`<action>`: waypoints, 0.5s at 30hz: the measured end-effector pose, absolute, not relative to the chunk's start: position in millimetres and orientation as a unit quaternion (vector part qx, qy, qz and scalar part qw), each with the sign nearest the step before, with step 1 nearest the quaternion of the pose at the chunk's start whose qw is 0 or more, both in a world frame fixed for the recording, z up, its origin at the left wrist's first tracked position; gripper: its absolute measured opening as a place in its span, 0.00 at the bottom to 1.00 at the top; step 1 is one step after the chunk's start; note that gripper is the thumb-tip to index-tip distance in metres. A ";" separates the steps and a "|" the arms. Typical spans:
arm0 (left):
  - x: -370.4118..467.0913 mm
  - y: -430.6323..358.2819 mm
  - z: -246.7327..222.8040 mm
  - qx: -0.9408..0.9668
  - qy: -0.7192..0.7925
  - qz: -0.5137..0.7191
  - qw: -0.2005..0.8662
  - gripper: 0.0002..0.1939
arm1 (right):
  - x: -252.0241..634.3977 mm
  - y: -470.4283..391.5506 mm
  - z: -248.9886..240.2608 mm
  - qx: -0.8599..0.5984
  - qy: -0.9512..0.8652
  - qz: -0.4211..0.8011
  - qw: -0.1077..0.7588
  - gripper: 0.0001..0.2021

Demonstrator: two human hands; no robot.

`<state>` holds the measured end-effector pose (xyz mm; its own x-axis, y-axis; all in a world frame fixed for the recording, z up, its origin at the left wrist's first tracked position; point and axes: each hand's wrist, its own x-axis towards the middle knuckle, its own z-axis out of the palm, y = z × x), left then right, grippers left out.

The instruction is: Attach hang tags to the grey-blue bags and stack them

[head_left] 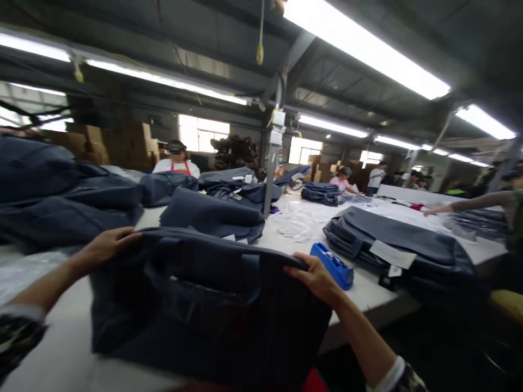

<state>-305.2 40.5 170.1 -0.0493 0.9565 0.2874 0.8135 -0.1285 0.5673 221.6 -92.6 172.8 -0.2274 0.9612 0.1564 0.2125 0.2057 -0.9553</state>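
A dark navy tote bag [196, 326] stands upright in front of me at the table's edge, its strap handle hanging down the side facing me. My left hand [109, 244] grips the bag's top left corner, fingers closed over the rim. At the top right corner, my right hand [314, 275] is closed on the same rim, thumb on the near side. Just beyond the right hand sits a blue tape dispenser [333, 267]. Behind the bag lies another folded navy bag [212, 215]. The inside of the held bag is hidden.
Stacked navy bags with white tags [400, 239] lie to the right. A large heap of navy bags [61, 190] fills the left, beside clear plastic [32, 272]. A metal post [269, 174] rises mid-table. Co-workers [176, 160] stand across the table; another person's arm [466, 204] reaches in at right.
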 end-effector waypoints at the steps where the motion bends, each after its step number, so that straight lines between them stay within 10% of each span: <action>1: -298.1 34.5 173.8 0.688 0.628 0.343 0.120 0.38 | 223.8 -92.8 172.4 -0.459 -0.643 0.439 0.429 0.18; 15: -273.0 36.1 212.5 0.679 0.548 0.483 0.077 0.26 | 250.0 -68.9 188.3 -0.563 -0.556 0.384 0.476 0.25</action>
